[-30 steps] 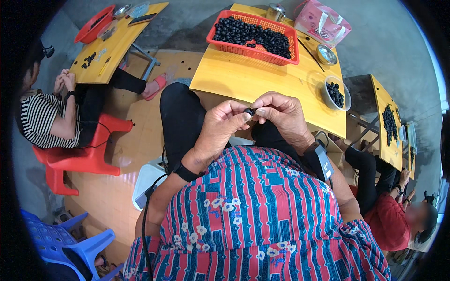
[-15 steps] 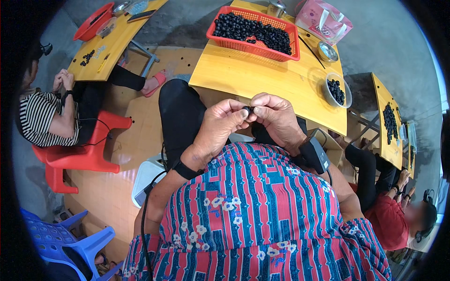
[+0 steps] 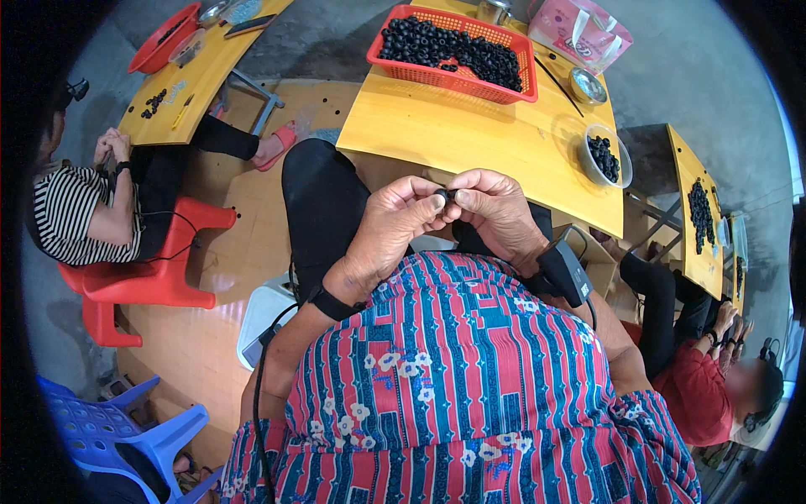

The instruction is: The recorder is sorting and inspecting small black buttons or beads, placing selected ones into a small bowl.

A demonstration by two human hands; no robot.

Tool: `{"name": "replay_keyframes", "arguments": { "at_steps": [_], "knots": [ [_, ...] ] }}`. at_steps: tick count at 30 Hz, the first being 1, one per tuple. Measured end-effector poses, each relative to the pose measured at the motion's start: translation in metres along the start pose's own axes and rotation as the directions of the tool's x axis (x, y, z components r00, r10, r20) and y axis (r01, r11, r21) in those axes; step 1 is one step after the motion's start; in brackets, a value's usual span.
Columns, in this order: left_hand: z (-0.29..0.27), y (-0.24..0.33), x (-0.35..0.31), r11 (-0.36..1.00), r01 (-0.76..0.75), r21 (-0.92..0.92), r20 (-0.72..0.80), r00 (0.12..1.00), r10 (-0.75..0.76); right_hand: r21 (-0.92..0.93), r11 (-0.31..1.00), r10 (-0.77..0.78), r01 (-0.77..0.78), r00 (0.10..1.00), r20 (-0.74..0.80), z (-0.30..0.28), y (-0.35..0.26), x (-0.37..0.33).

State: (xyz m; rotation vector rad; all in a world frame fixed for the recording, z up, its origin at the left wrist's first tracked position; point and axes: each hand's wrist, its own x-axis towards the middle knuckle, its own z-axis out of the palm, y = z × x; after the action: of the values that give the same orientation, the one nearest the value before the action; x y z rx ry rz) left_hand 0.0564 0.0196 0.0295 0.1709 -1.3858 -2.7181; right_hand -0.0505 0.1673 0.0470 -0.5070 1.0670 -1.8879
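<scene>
A small black round part point(image 3: 446, 196), its exact kind too small to make out, is pinched between my two hands above my lap. My left hand point(image 3: 401, 212) grips it with thumb and forefinger, the other fingers curled. From the other side my right hand point(image 3: 493, 206) presses thumb and fingertips against it. Both hands are just off the near edge of the yellow table point(image 3: 437, 126). On that table a red plastic basket point(image 3: 470, 84) holds many small black ring-like parts point(image 3: 445, 49). A clear tub point(image 3: 621, 168) with more of them stands near the right edge.
A metal bowl point(image 3: 588, 86), a thin black rod point(image 3: 560, 86), a metal canister point(image 3: 494, 11) and a pink bag point(image 3: 579, 34) are on the table's far right. Co-workers sit at tables left and right. A blue chair point(image 3: 126, 428) stands at lower left.
My hands stay together at the black part, with only a slight shift of the fingers. The view has tilted a little; nothing else has clearly moved.
</scene>
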Motion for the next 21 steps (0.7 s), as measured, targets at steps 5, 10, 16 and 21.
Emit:
{"name": "replay_keyframes", "arguments": {
  "at_steps": [5, 10, 16, 21],
  "knots": [
    [0.003, 0.001, 0.000, 1.000, 0.017, 0.020, -0.016, 1.000, -0.017, -0.001, 1.000, -0.029, 0.029, 0.999, -0.029, -0.003, 0.006, 0.000],
    [0.002, -0.001, 0.000, 0.999, 0.027, -0.029, -0.064, 0.998, -0.029, -0.284, 0.955, -0.119, 0.087, 0.988, -0.096, 0.003, 0.004, -0.001],
    [0.001, -0.003, 0.000, 0.999, 0.040, -0.017, -0.086, 0.995, -0.042, -0.420, 0.888, -0.239, 0.185, 0.968, -0.078, 0.006, 0.005, -0.002],
    [0.002, -0.003, 0.000, 0.999, 0.042, -0.029, -0.099, 0.994, -0.045, -0.499, 0.829, -0.318, 0.251, 0.947, -0.052, 0.008, 0.006, -0.002]
  ]
}}
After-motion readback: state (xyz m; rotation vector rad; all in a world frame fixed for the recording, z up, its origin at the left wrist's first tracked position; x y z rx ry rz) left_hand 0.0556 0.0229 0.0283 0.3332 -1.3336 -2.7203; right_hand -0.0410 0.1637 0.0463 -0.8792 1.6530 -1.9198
